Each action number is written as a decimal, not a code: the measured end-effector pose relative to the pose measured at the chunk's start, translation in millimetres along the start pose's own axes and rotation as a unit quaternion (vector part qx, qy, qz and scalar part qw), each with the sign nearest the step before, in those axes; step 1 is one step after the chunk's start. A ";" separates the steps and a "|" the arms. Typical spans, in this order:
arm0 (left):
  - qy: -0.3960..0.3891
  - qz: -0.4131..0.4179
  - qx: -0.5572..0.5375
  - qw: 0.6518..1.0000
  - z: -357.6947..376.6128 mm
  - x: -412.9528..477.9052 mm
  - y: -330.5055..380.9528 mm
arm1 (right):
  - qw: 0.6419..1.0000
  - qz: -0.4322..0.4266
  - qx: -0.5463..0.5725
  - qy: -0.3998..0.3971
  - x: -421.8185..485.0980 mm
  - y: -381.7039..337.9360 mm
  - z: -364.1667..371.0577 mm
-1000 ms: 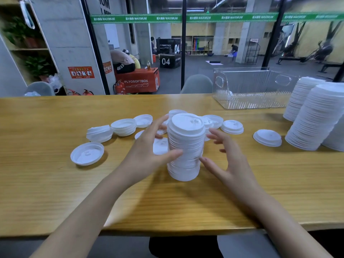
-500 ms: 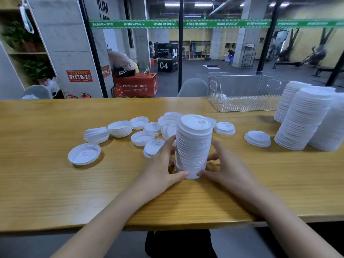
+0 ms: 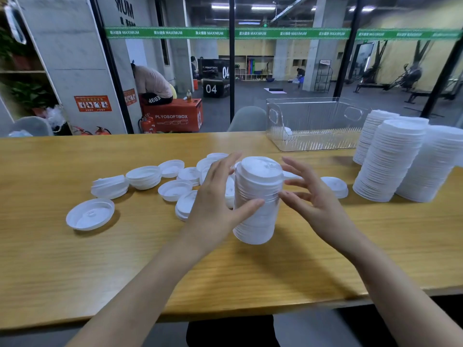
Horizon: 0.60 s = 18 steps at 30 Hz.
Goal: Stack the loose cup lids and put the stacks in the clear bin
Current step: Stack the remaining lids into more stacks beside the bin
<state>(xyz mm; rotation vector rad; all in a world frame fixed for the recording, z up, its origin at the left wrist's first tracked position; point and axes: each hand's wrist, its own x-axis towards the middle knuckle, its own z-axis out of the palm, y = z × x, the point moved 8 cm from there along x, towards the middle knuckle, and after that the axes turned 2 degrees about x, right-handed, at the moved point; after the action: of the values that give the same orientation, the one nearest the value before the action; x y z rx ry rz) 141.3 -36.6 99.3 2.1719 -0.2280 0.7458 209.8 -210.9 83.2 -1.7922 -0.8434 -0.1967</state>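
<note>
Right of the scattered loose white plastic cup lids (image 3: pixel 90 214) on the yellow wooden surface (image 3: pixel 100 271), the left hand (image 3: pixel 218 204) is gripping the tall white stack of nested lids (image 3: pixel 258 196) at mid-height, thumb across its front. The right hand (image 3: pixel 315 204) is hovering open just beside it, fingers spread, and should be bracing the far side before any carrying to the clear ribbed plastic bin (image 3: pixel 313 121) behind

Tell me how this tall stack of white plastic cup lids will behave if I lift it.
Probably light: thin nested plastic, and the left hand grips the tall stack of white plastic cup lids. It may buckle or separate mid-height, being loose lids. It leans slightly, so toppling seems possible.
</note>
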 end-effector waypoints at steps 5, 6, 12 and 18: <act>-0.001 0.016 0.006 1.000 1.4 8.4 -0.7 | 0.999 -0.001 0.044 0.003 9.6 -1.6 11.7; -0.001 0.013 0.003 1.000 0.3 9.5 -3.1 | 0.999 -0.002 0.048 0.005 11.1 -1.8 13.5; -0.018 0.014 -0.017 1.000 0.0 7.5 -4.9 | 0.999 -0.024 0.036 0.016 9.2 -4.9 14.4; 0.005 -0.014 0.011 1.000 -33.2 9.1 -29.8 | 0.996 -0.064 0.001 0.058 -0.8 -1.5 6.4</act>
<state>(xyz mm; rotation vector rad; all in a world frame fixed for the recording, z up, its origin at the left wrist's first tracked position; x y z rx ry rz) 146.0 8.5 101.9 2.1866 -0.1857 0.7467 206.5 -205.3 81.4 -1.7077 -0.8750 -0.3799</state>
